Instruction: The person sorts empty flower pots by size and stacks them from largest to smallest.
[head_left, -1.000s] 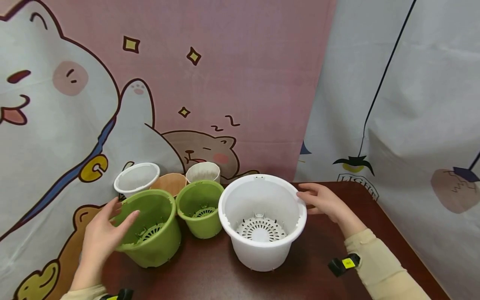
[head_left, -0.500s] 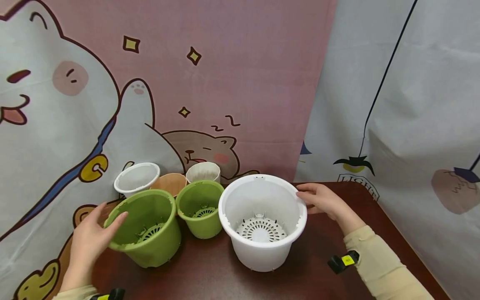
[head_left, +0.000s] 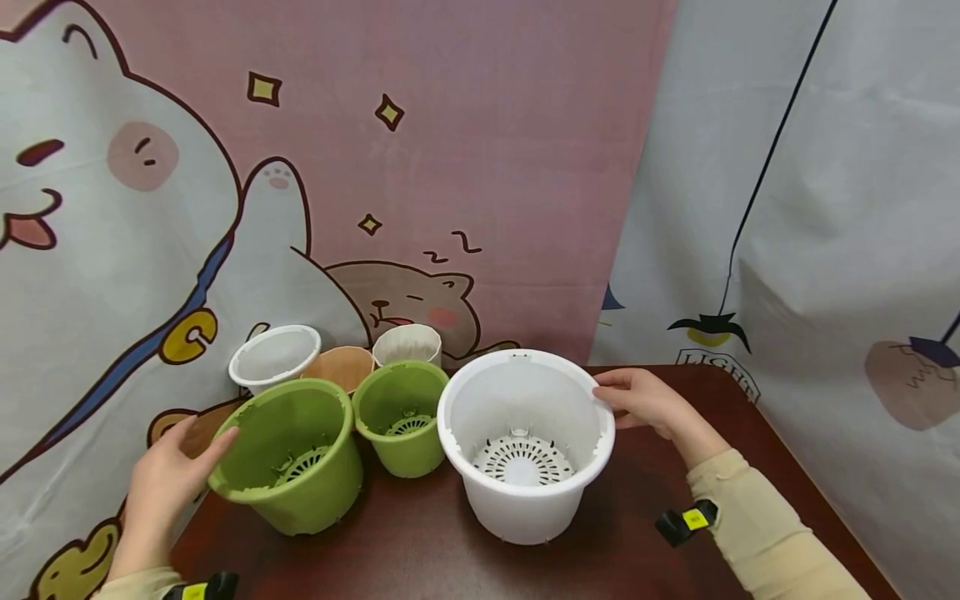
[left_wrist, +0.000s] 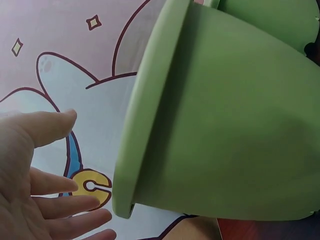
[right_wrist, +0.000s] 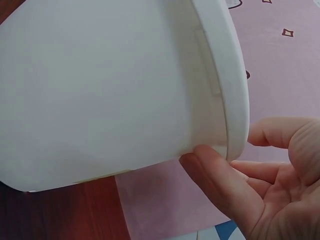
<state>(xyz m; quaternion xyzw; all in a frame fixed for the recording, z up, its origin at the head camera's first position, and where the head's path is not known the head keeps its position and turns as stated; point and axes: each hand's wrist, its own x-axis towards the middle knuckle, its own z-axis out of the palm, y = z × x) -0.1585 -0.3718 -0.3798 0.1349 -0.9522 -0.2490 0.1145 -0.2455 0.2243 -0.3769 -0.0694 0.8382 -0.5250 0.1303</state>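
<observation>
Upright on the table, a large white plastic flowerpot (head_left: pixel 517 517) shows its slotted floor. My right hand (head_left: pixel 651 407) holds its right rim, with the thumb at the rim edge and a finger (right_wrist: pixel 220 185) under the lip against the outer wall. To the left stands a larger green flowerpot (head_left: pixel 322 492), leaning slightly, beside a smaller green flowerpot (head_left: pixel 408 458). My left hand (head_left: pixel 161 479) is just left of the larger green pot's rim, its fingers spread and holding nothing. In the left wrist view a gap separates the fingers (left_wrist: pixel 70 205) from the green wall (left_wrist: pixel 235 120).
Behind the green pots are a white oval-rimmed pot (head_left: pixel 273 360), an orange-brown pot (head_left: pixel 341 367) and a cream ribbed pot (head_left: pixel 407 344). They stand against a cartoon-printed cloth backdrop (head_left: pixel 510 167). The dark red table (head_left: pixel 420 558) ends at a right edge near a grey cloth.
My left hand has drawn away to the left and down from over the larger green pot's rim. The right hand and the pots have stayed put.
</observation>
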